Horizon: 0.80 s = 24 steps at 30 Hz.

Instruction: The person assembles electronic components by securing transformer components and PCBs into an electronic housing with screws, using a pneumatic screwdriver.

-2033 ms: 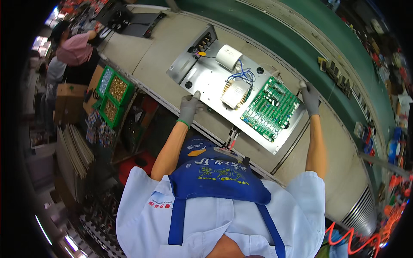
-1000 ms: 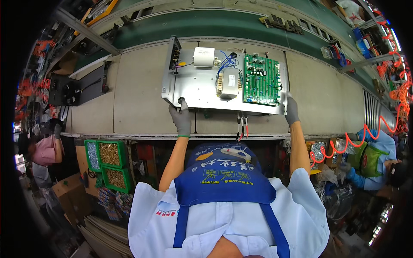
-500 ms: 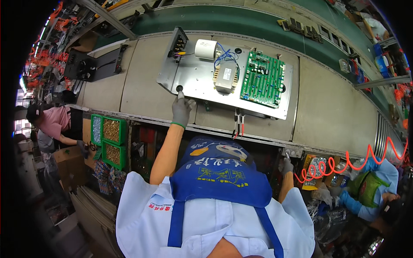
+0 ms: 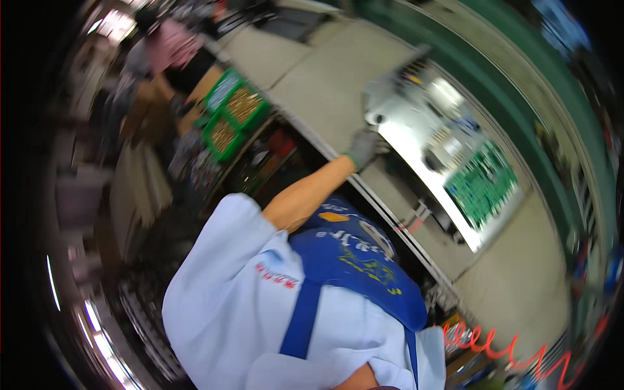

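Note:
My left hand (image 4: 366, 147), in a grey glove, is at the near left corner of a bare metal chassis plate (image 4: 406, 140). Motion blur smears its fingers, so whether they grip the edge is unclear. Mounted on the plate are a white cylinder (image 4: 444, 97), a transformer (image 4: 444, 151) and a green circuit board (image 4: 482, 184). Red-tipped wires (image 4: 414, 218) hang at the plate's near side. A dark gap shows beneath that side. My right hand is out of sight.
Green bins (image 4: 224, 133) of small metal parts stand left of the bench (image 4: 325, 81). A person in pink (image 4: 174, 45) works beyond them. A coiled red air hose (image 4: 494, 348) stretches across the lower right. A green conveyor belt (image 4: 520, 84) runs along the far side.
The whole view has swung round, tilting the bench and blurring the picture. My left hand stays by the same plate corner. My right hand, visible at the bench edge before, has gone from sight.

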Available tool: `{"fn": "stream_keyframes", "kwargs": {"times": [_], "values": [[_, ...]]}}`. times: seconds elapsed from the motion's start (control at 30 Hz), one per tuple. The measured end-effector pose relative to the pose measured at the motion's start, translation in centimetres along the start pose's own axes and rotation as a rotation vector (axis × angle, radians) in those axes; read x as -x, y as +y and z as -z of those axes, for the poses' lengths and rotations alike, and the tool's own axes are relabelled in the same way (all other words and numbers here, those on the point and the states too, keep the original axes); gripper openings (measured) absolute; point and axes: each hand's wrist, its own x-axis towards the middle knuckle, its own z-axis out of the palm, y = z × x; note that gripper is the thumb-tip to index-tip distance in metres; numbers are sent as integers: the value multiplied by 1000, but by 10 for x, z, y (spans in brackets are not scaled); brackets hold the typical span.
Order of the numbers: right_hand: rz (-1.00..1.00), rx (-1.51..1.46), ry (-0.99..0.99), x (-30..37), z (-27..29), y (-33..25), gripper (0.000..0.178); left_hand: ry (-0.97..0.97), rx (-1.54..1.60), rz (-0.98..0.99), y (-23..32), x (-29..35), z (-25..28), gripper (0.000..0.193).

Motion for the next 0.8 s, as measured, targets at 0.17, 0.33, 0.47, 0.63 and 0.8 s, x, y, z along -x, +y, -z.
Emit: {"fn": "stream_keyframes", "kwargs": {"times": [0.17, 0.33, 0.47, 0.63, 0.8], "values": [[-224, -126, 248, -80, -65, 96, 31, 26, -187, -7, 6, 27, 2, 43], [-463, -277, 231, -109, -109, 169, 31, 79, -568, -73, 28, 14, 132, 37], [-665, -411, 147, -106, -114, 227, 33, 645, -1084, -414, 89, -21, 295, 26], [-987, -536, -39, -44, -94, 291, 35, 793, -1735, -108, 225, -54, 447, 52], [-1400, -461, -441, 168, 44, 373, 38, 707, -1944, -18, 285, -69, 537, 60]]}}
